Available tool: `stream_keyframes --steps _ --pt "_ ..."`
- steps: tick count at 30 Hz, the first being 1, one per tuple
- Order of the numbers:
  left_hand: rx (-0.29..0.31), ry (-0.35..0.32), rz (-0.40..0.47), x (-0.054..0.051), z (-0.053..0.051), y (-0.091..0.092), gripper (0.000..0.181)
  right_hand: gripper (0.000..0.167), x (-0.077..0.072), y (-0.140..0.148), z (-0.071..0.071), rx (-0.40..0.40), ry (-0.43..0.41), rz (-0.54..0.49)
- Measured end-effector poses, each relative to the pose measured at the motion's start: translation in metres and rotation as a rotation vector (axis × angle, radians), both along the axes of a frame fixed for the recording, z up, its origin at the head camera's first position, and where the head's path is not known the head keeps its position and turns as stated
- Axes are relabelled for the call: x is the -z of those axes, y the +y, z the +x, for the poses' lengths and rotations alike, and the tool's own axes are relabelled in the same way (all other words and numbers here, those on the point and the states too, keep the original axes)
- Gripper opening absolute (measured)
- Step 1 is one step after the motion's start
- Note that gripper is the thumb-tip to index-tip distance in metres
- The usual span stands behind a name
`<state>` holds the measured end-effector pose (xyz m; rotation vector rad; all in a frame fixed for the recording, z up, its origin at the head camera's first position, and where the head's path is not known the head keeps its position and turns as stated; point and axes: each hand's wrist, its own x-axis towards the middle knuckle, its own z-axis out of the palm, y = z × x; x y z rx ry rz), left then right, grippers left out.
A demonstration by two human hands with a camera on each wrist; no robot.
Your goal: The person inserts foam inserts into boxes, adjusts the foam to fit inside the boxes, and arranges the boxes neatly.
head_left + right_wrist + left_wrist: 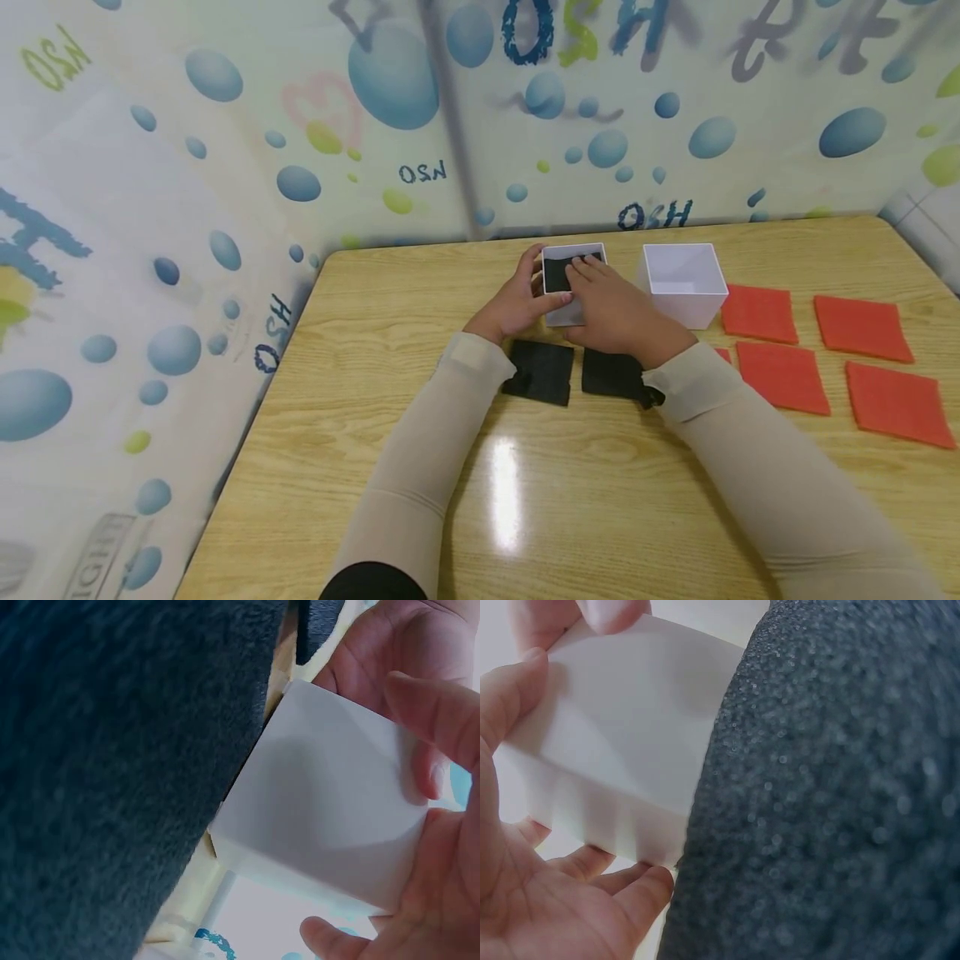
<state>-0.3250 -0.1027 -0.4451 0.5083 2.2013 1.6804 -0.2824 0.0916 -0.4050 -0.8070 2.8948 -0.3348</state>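
L hand (516,298) grips the L white box (564,316), R hand (611,308), fingers mostly straight, touches a black sq (557,275) inside, so that's prob abt done, w/ 2 black sqs (537,372) & red sqs (782,377) left on the table (360,333), R white box (686,311) empty.

Head view bright, even; white glare streak on tabletop (337,417), soft shadows by the sleeves (408,467). Wrist views dimmer, hazy: dark out-of-focus material (840,787), probably fabric, blocks much of both. White box (622,705) softly shaded.
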Motion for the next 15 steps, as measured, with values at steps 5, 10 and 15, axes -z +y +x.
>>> stream_keyframes --steps 5,10,15 --pt "-0.002 -0.008 -0.006 -0.0004 0.0002 -0.0013 0.096 0.100 0.0000 -0.0001 0.0026 0.002 -0.013 -0.063" --pt "0.011 -0.010 0.009 -0.0012 0.0004 -0.0006 0.093 0.100 0.0007 0.0014 0.0042 0.012 -0.025 -0.097" --pt "0.004 -0.015 -0.003 -0.0007 -0.0005 0.0002 0.095 0.099 0.0040 0.0047 0.0036 0.003 -0.026 -0.130"
